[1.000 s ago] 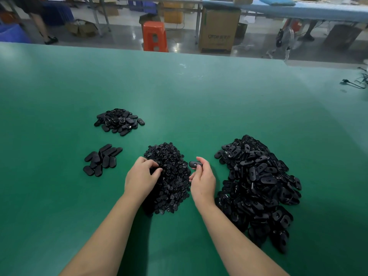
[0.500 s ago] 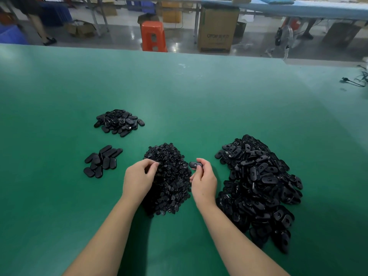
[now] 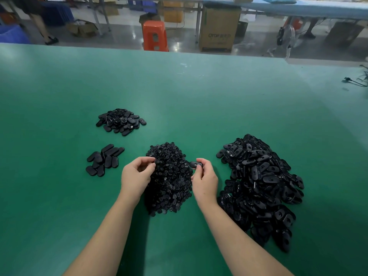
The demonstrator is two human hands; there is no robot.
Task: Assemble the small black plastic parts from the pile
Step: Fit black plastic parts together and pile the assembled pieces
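A big pile of small round black bits lies in the middle of the green table. To its right sits a much bigger pile of flat oval black pieces, many with a slot in them. One oval piece is held up between the two piles. Far off to the left are a small heap of oval pieces and, nearer, a little bunch of smooth oval pieces lying flat.

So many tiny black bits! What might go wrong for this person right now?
The oval part sits only in the fingertip grip of the right hand, so it might slip into the small-piece pile beneath. The left hand is picking at that pile's edge and may scatter pieces toward the neat row of ovals.
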